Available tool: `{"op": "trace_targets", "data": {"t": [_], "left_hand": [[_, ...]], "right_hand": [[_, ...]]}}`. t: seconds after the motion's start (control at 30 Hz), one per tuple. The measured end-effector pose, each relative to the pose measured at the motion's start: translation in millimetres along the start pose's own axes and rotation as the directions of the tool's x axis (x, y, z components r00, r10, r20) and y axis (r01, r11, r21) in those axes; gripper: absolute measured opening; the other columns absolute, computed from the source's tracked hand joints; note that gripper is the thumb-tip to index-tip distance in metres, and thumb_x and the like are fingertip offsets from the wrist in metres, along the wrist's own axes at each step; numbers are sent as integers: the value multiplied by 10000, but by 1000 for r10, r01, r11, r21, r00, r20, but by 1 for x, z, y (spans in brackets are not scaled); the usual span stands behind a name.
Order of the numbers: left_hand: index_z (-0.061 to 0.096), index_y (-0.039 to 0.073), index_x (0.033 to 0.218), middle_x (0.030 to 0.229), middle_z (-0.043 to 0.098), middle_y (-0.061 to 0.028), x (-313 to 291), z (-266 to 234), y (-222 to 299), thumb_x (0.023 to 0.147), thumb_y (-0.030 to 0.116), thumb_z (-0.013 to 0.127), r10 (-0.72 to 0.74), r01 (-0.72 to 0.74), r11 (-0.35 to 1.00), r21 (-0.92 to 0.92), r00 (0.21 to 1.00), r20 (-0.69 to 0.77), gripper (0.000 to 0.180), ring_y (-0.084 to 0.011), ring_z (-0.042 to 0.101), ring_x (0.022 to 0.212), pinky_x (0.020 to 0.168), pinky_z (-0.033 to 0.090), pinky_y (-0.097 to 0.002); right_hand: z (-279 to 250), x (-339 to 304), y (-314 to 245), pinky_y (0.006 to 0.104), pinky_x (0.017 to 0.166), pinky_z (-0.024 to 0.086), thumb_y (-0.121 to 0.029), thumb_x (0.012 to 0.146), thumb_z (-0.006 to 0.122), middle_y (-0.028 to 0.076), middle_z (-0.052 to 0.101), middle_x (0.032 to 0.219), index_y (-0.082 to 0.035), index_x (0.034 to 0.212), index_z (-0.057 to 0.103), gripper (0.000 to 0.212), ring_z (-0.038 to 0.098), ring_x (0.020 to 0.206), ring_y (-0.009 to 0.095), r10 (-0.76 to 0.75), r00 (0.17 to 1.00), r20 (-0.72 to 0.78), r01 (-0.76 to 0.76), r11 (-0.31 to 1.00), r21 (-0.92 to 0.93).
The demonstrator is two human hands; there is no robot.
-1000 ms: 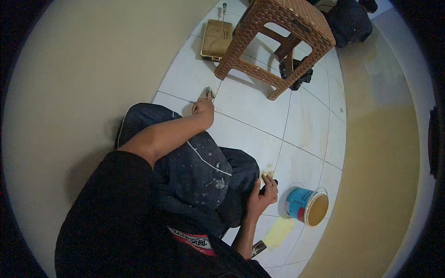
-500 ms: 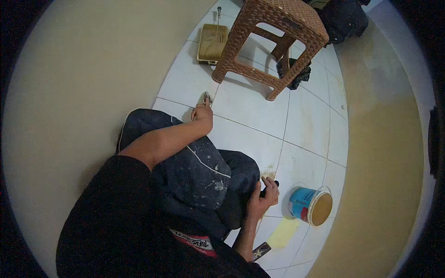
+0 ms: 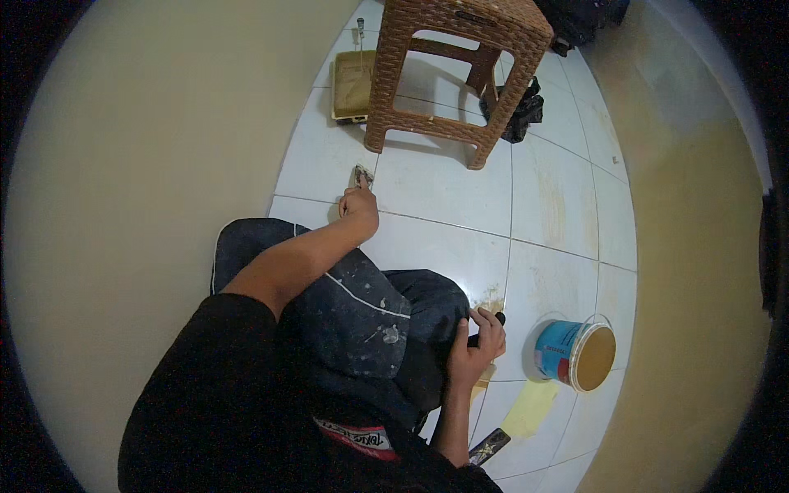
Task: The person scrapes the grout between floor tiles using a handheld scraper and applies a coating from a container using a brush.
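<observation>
My left hand (image 3: 358, 204) reaches forward over the white tile floor, fingers closed on a small scraper (image 3: 362, 176) with a stained blade. The blade rests on or just above a tile, close to the near left leg of a brown woven-pattern plastic stool (image 3: 440, 123). Beside my bent knee, my right hand (image 3: 478, 343) is curled around a black handle (image 3: 500, 318); the rest of that tool is mostly hidden. Brownish smears (image 3: 491, 297) mark the tile just past this hand.
A paint tray (image 3: 352, 86) holding a thin-handled tool stands left of the stool, by the beige wall (image 3: 181, 123). A black plastic bag (image 3: 522, 111) lies by the stool. At right are a blue bucket (image 3: 559, 349), a yellow sheet (image 3: 530, 408) and a dark patterned rectangular thing (image 3: 490, 446).
The view has shifted, so the stool and tray appear further left and the bucket further right. The scraper in my left hand sits slightly nearer the stool leg. My right hand keeps its hold.
</observation>
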State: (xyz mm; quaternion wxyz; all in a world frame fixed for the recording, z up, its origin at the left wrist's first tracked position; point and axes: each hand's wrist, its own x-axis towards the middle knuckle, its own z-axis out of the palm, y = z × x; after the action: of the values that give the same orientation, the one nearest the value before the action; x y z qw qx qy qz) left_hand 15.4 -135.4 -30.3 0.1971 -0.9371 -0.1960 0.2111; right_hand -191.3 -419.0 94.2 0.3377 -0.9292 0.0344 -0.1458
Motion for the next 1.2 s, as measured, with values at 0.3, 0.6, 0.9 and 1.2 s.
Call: {"op": "trace_targets", "data": {"t": [0.3, 0.6, 0.9, 1.2], "left_hand": [[226, 19, 1495, 868, 681, -106, -4, 1, 0, 820, 124, 631, 5, -6, 999, -48, 1000, -7, 794, -221, 651, 744, 378, 512, -410], [174, 66, 1517, 906, 652, -98, -7, -5, 9, 791, 163, 669, 23, -24, 997, 68, 1000, 16, 884, -221, 602, 693, 351, 498, -403], [203, 74, 1512, 804, 609, -98, 27, 21, 9, 818, 132, 607, -126, 135, 989, 55, 982, -144, 805, -237, 594, 665, 304, 462, -422], [159, 72, 1520, 834, 608, -136, 42, 26, 20, 820, 182, 619, -91, 97, 991, 96, 993, -74, 845, -237, 595, 633, 304, 464, -421]], "right_hand": [[-4, 4, 6, 460, 1051, 237, -214, 846, 648, 74, 604, 1143, -109, 1032, 671, 215, 498, 1160, 271, 19, 1000, 21, -20, 999, 44], [-4, 3, 11, 445, 1038, 247, -214, 852, 639, 76, 613, 1129, -107, 1036, 670, 215, 510, 1147, 268, 21, 999, 24, -22, 997, 70], [-5, 3, 5, 438, 1036, 250, -202, 835, 645, 82, 621, 1135, -103, 1026, 675, 217, 511, 1141, 269, 14, 999, 37, -19, 992, 122], [-6, 5, 7, 439, 1025, 261, -205, 828, 650, 88, 628, 1119, -95, 1011, 677, 216, 513, 1126, 281, 13, 999, 42, -19, 990, 141]]}}
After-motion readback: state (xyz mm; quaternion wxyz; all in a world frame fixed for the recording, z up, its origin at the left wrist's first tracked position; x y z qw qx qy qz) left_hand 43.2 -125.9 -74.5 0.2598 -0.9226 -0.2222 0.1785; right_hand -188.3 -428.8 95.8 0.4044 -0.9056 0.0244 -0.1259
